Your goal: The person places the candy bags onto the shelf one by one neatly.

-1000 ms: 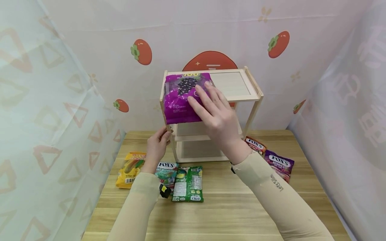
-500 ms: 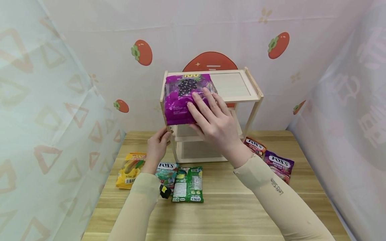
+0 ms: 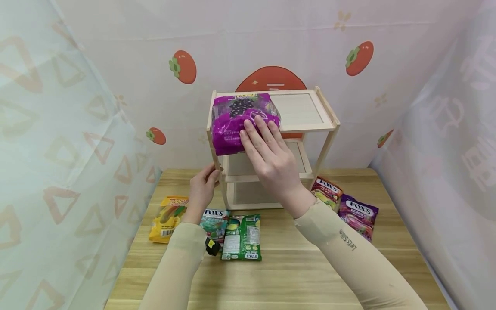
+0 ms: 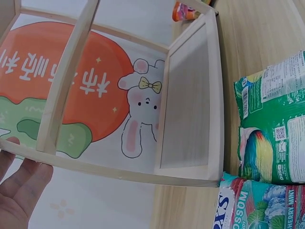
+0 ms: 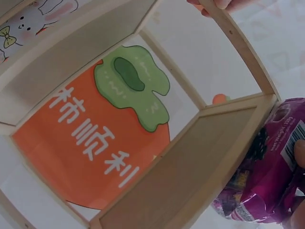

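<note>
A purple candy bag (image 3: 232,137) with a dark grape picture lies at the left of the wooden shelf's top board, its near end past the front edge. My right hand (image 3: 271,159) holds its near right part, fingers flat on top; the right wrist view shows a digit against the barcode side of the bag (image 5: 271,176). My left hand (image 3: 203,183) grips the left front post of the small wooden rack (image 3: 306,128) about midway up. In the left wrist view, the fingers of my left hand (image 4: 24,191) are bent at the rack's post (image 4: 105,170).
On the wooden table (image 3: 294,267), a yellow candy bag (image 3: 166,219), a teal mint bag (image 3: 215,224) and a green bag (image 3: 242,237) lie front left. A red fruit bag (image 3: 327,191) and a purple berries bag (image 3: 358,215) lie at the right. Printed cloth walls (image 3: 135,26) surround the table.
My right hand has shifted slightly left and down along the purple bag, its fingers closer together. The bag's near end has tipped up a little. My left hand stays on the post.
</note>
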The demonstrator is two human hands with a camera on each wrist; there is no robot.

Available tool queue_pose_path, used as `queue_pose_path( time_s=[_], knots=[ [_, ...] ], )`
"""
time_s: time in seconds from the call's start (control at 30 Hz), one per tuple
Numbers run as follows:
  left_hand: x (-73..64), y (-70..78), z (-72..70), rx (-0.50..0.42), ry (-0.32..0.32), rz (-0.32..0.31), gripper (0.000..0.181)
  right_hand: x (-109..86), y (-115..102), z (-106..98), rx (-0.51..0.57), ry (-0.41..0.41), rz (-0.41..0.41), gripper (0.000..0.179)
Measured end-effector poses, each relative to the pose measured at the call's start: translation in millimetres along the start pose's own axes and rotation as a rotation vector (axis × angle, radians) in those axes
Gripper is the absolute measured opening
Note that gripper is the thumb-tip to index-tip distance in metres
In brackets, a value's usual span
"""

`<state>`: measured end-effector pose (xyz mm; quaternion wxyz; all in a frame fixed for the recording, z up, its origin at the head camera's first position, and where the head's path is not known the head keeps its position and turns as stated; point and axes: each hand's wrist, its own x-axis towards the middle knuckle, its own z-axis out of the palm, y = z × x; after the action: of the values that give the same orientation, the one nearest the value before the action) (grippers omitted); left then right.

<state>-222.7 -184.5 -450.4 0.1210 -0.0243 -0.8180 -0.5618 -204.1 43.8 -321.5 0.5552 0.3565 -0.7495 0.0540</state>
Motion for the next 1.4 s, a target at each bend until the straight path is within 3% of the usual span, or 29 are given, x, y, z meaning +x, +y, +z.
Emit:
queue_pose_path(
  time_s=[0.33, 0.5, 0.77, 0.9, 1.0, 1.1, 1.23, 1.4],
  knots=[
    [-0.3, 5.0, -0.7, -0.011, 0.003, -0.019, 0.035, 16.5, 0, -1, -0.063, -0.108, 0.034, 0.037],
    [0.3, 3.3, -0.2, -0.007, 0.005, -0.025, 0.034, 21.0, 1, 1, -0.044, -0.164, 0.063, 0.038],
    [0.6, -0.1, -0.4, -0.019, 0.003, -0.029, 0.035, 26.2, 2, 8, -0.053, -0.172, 0.092, 0.038],
    [1.1, -2.2, 0.3, -0.015, 0.005, -0.023, 0.034, 25.2, 3, 12, -0.023, -0.079, 0.078, 0.036],
    [1.0, -2.7, 0.8, -0.007, 0.004, -0.012, 0.034, 21.9, 4, 13, 0.025, 0.041, 0.028, 0.031],
    [0.7, -2.5, 0.9, -0.004, 0.004, -0.006, 0.034, 17.8, 5, 12, 0.068, 0.107, -0.025, 0.025],
    [0.6, -2.1, 0.7, -0.007, 0.003, 0.001, 0.035, 12.6, 4, 11, 0.065, 0.116, -0.061, 0.023],
    [0.5, -1.3, 0.3, -0.009, 0.001, -0.006, 0.036, 6.3, 2, 9, 0.011, 0.058, -0.073, 0.026]
  ],
)
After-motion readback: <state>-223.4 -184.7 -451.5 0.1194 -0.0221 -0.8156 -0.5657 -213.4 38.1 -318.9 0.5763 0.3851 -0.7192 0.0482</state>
